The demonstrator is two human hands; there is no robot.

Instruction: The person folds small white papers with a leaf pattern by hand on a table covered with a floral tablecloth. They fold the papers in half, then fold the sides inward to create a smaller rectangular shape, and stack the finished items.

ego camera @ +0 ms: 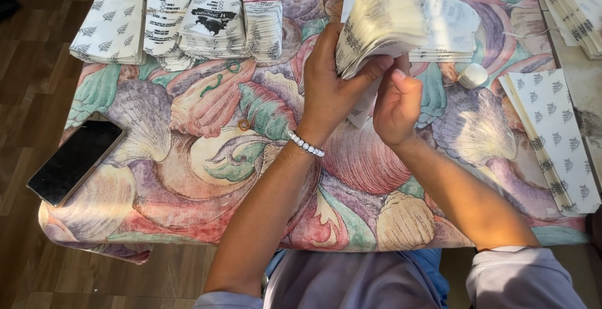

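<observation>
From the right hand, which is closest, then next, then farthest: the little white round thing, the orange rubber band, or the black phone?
Measured from the right hand in the head view:
1. White round thing: just to its right, on the tablecloth.
2. Orange rubber band: to the left, past the left hand.
3. Black phone: far left, at the table's edge.

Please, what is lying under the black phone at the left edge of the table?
The phone lies on the flowered tablecloth, partly past the table's corner. The cloth directly beneath it is covered, so nothing else can be seen there.
</observation>
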